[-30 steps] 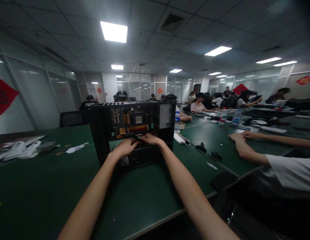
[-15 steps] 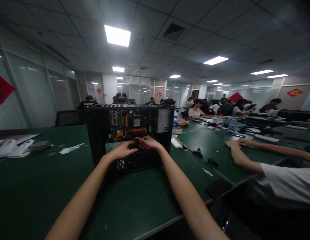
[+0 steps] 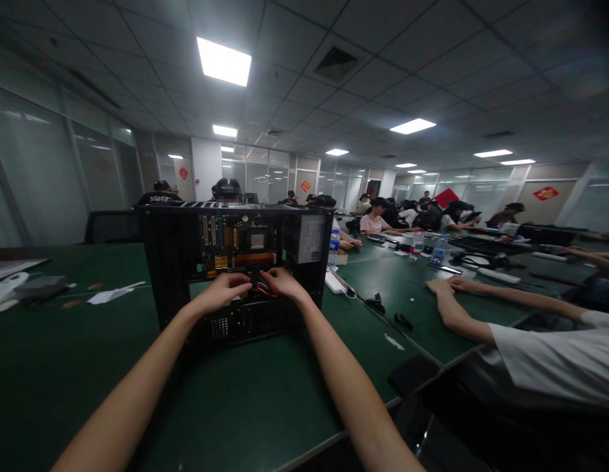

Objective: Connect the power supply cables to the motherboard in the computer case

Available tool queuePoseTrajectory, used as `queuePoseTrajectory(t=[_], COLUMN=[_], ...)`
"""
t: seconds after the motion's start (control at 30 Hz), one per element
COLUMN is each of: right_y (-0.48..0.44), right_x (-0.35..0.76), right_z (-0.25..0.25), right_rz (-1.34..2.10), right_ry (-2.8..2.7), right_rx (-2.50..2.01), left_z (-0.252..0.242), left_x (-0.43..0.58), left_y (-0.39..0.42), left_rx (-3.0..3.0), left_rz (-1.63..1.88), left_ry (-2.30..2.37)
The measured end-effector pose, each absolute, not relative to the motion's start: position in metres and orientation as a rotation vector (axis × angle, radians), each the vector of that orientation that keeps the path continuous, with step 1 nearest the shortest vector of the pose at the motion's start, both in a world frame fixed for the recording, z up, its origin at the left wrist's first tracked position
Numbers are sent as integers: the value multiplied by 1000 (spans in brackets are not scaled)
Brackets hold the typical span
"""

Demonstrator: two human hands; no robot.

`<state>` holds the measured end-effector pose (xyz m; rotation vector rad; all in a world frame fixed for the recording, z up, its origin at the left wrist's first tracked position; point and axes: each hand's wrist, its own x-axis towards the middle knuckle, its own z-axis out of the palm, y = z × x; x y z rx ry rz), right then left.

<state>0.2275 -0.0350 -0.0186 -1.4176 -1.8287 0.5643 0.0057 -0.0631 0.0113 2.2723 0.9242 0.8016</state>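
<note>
An open black computer case (image 3: 149, 269) stands upright on the green table, its inside facing me. Within it are a motherboard (image 3: 257, 240) and a power supply (image 3: 311, 237) at the upper right. My right hand (image 3: 287, 285) is closed on a bundle of coloured wires (image 3: 266, 284), which bows out below the board. My left hand (image 3: 218, 294) is just left of that bundle, thumb and fingertips brought together near a dark end of it. What lies between those left fingertips is too dark to make out.
A grey box (image 3: 41, 287) and white paper (image 3: 115, 292) lie left on the table (image 3: 235, 400). Rightward are a water bottle (image 3: 333, 244), a white power strip (image 3: 335, 283) and small black parts (image 3: 375, 303). Another person's forearms (image 3: 461, 311) rest at the right.
My view has turned slightly right, so the scene sits farther left. The wire bundle shows more, bowed outward in my right hand. My left thumb and fingers have come closer together.
</note>
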Motion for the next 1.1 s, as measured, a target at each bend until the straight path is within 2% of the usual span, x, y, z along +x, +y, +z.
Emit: queuePoseTrajectory(t=[0.13, 0.33, 0.5, 0.77, 0.9, 1.1], right_y=[-41, -53, -58, -104, -133, -149], right_x=[227, 231, 229, 222, 225, 245], right_z=[-16, -5, 18, 93, 115, 117], right_rz=[511, 835, 914, 571, 481, 744], right_ry=[-1792, -1765, -1997, -2096, -1948, -1993], right_rx=[-1234, -1015, -863, -747, -628, -545], left_z=[13, 25, 36, 77, 103, 112], left_x=[9, 21, 26, 27, 38, 46], left_y=[-64, -74, -80, -119, -141, -153], left_rx=[2224, 2071, 1972, 1469, 1596, 1934], left_rz=[861, 994, 1081, 1321, 1390, 1283], left_ry=[944, 1045, 1017, 798, 704, 603])
